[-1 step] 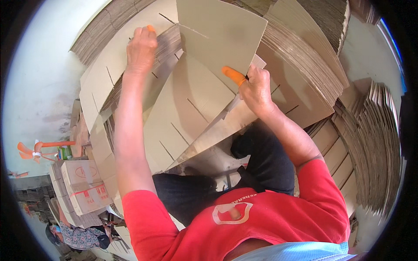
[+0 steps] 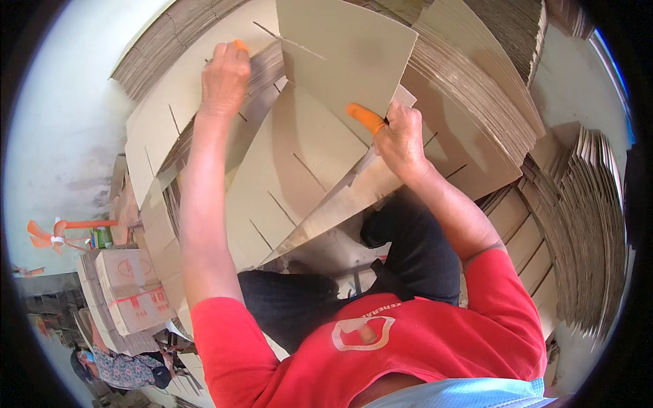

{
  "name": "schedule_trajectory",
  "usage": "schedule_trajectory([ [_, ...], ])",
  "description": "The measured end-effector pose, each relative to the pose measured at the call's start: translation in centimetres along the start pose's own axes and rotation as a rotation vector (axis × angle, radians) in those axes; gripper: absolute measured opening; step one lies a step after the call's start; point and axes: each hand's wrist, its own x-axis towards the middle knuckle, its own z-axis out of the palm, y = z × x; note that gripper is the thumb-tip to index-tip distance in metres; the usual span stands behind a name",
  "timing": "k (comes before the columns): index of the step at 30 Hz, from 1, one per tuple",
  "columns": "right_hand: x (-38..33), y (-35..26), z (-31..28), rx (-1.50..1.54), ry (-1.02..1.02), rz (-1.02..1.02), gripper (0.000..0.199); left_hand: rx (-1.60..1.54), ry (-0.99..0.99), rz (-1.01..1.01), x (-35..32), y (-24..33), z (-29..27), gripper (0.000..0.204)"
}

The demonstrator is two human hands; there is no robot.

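Observation:
My left hand [image 2: 226, 76], an orange finger cot on one finger, is closed at the far left on the edge of a slotted cardboard strip [image 2: 146, 146]. Its fingertips are partly hidden. My right hand [image 2: 401, 139] grips the lower right edge of a plain upright cardboard sheet [image 2: 343, 51]; an orange cot covers a finger lying along the sheet. Between my arms lies a wide cardboard sheet [image 2: 272, 180] with several cut slots. It slants down toward my lap and meets the upright sheet at a crease or joint.
A tall stack of cardboard sheets [image 2: 476, 95] stands at the right, with another bent stack [image 2: 588, 224] beyond. Slotted cardboard is piled at far left. A carton [image 2: 132, 292] and an orange fan [image 2: 44, 234] are at the left. Another person [image 2: 129, 367] sits at lower left.
My left hand has shifted slightly to the right, and the slotted strip moved a little with it. The right hand and the upright sheet look unmoved.

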Motion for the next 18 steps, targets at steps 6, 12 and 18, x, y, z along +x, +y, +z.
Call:
schedule_trajectory([
  [6,0.0,-0.2,1.0,-0.035,0.088,-0.129,0.028,-0.055,0.06,0.132,0.1,3.7,-4.1,0.016],
  [12,-0.2,-2.9,-0.5,-0.378,-0.016,-0.057,0.021,-0.095,-0.042,0.061,-1.1,6.7,-9.8,0.016],
  [18,-1.7,-7.6,-1.8,-0.514,-0.079,-0.171,0.012,-0.212,-0.114,-0.128,-3.4,6.6,-13.1,0.029],
])
